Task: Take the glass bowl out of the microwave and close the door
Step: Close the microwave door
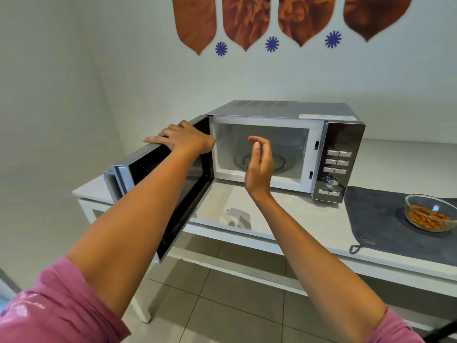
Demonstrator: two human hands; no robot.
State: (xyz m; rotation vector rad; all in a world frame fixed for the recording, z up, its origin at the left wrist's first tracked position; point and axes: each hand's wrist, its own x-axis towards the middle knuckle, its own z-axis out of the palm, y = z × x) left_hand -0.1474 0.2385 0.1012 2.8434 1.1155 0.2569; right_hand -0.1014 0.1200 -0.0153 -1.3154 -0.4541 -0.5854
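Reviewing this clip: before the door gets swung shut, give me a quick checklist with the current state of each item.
1. Glass bowl out of the microwave: ok, it sits on the dark mat at the right.
2. Cavity clear: ok, only the turntable shows inside.
3. Left hand on the door: ok, it rests on the door's top edge.
4. Right hand out of the door's path: not ok, it hangs in front of the opening.
5. Right hand free of any object: ok, nothing in its grip.
6. Latch condition: cannot tell.
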